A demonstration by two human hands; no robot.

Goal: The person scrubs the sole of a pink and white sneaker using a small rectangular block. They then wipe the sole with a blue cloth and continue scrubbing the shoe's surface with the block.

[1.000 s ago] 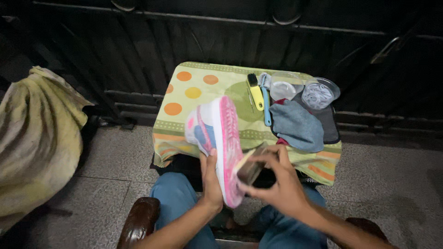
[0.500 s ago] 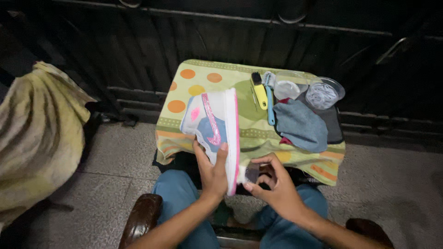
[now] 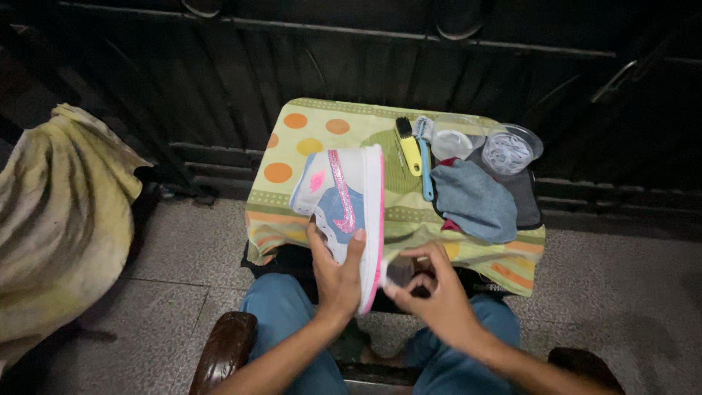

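Note:
My left hand (image 3: 336,276) grips a white high-top sneaker (image 3: 344,194) with light blue panels, pink trim and a pink sole edge. It holds the shoe on its side above the near edge of a small table. Just right of the sole, my right hand (image 3: 433,298) pinches a small pale object (image 3: 399,271) in its fingertips. That object is blurred and I cannot tell what it is. Both hands are over my lap, and I wear blue trousers.
The table (image 3: 314,128) has a yellow-green cloth with orange dots. On it lie a yellow brush (image 3: 411,152), a blue brush (image 3: 425,174), a blue-grey rag (image 3: 475,201) and two clear containers (image 3: 453,140) (image 3: 512,150). A yellowish cloth (image 3: 58,219) hangs at left. Dark metal bars stand behind.
The sneaker has turned from sole-up to lying more on its side, showing its blue and pink panel. My right hand has dropped from the sole to below the heel.

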